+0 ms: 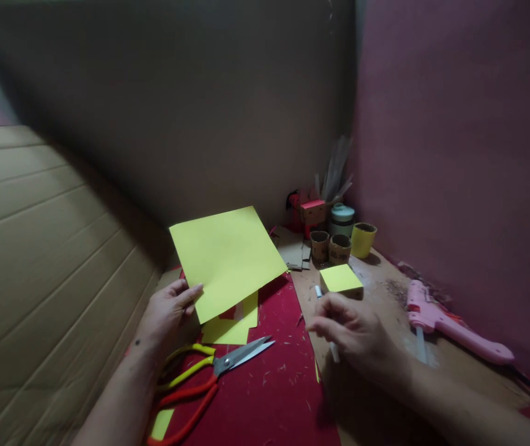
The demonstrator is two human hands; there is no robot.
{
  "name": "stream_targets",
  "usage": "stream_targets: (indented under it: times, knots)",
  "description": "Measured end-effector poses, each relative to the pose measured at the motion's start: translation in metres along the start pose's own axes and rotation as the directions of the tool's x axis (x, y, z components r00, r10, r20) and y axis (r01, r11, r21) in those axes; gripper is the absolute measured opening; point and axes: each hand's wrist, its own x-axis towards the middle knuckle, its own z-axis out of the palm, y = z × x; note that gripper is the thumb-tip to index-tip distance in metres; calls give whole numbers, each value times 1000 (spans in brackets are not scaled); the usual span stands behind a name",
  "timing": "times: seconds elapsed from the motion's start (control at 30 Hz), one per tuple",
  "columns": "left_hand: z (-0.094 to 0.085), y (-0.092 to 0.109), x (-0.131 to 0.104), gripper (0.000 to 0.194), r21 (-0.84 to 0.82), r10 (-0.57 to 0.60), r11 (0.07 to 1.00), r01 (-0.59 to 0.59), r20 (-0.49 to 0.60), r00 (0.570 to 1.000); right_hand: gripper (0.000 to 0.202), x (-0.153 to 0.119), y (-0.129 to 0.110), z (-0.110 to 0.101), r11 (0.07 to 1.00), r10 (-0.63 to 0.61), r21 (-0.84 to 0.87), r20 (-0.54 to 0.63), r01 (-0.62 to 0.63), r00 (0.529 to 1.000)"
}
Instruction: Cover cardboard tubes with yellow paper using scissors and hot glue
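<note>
Your left hand (163, 313) is clamping its fingers on the yellow sheet (230, 260), near the far-left corner of the counter (383, 306). Likely handling light, bendy, crease-prone: take edges. Right hand (351, 328) is covering a pen-like stick (318, 292); can't tell if fingers are gripping.

The view is dim, the grey wall (200, 105) behind the yellow sheet (228, 263) fading into murk. The sheet stands out brightly. To its lower right, a dark shadow lies under the slightly blurred right hand (346, 325). Wide-angle distortion stretches the cardboard panel (37, 279) left of the sheet.
</note>
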Motion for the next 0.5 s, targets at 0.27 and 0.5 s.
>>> stream_targets:
  times: [0.27, 0.5]
  knots:
    - [0, -9, 1, 21, -18, 1, 1000, -1, 40, 999, 22, 34, -18, -57, 999, 11, -31, -427, -27, 904]
    - [4, -10, 2, 17, -68, 12, 998, -7, 71, 997, 25, 75, -16, -93, 997, -77, -71, -613, 43, 786]
